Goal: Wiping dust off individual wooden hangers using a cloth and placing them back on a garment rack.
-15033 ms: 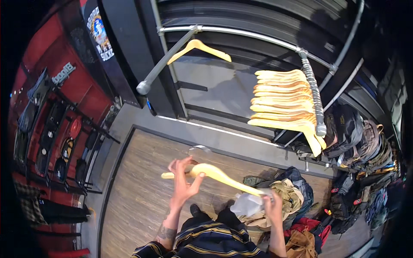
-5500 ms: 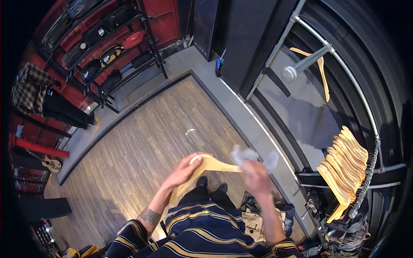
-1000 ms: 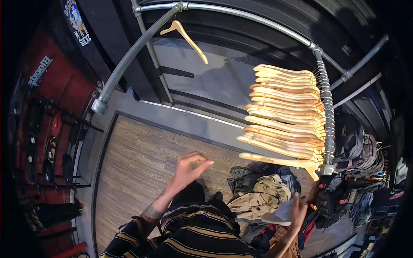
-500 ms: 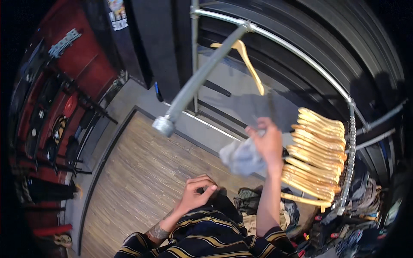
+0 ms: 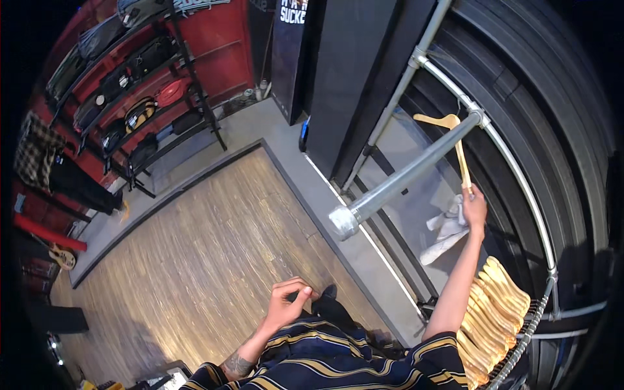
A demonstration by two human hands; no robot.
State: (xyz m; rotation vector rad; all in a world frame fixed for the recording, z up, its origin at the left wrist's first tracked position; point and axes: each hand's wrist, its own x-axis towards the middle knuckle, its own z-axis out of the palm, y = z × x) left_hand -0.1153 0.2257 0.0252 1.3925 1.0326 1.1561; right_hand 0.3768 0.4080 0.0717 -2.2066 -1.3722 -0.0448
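Note:
My right hand (image 5: 475, 209) reaches forward and is closed around the lower end of a pale wooden hanger (image 5: 461, 151). A crumpled light-grey cloth (image 5: 445, 235) hangs from the same hand, below the fingers. That hanger hangs alone, by the joint where a metal bar (image 5: 409, 174) meets the curved rail. My left hand (image 5: 289, 302) stays in front of my body, fingers curled in toward the thumb, with nothing visible in it.
More wooden hangers (image 5: 494, 312) sit packed on a ringed rail (image 5: 536, 318) beside my right forearm. The metal bar's capped end juts toward me. Left, a black shelf rack (image 5: 188, 84) holds bags and caps. Wooden flooring (image 5: 208, 240) has a dark border.
My right hand has moved forward with the cloth and now grips the single hanger's end. My view has swung left. The left hand keeps its curled pose.

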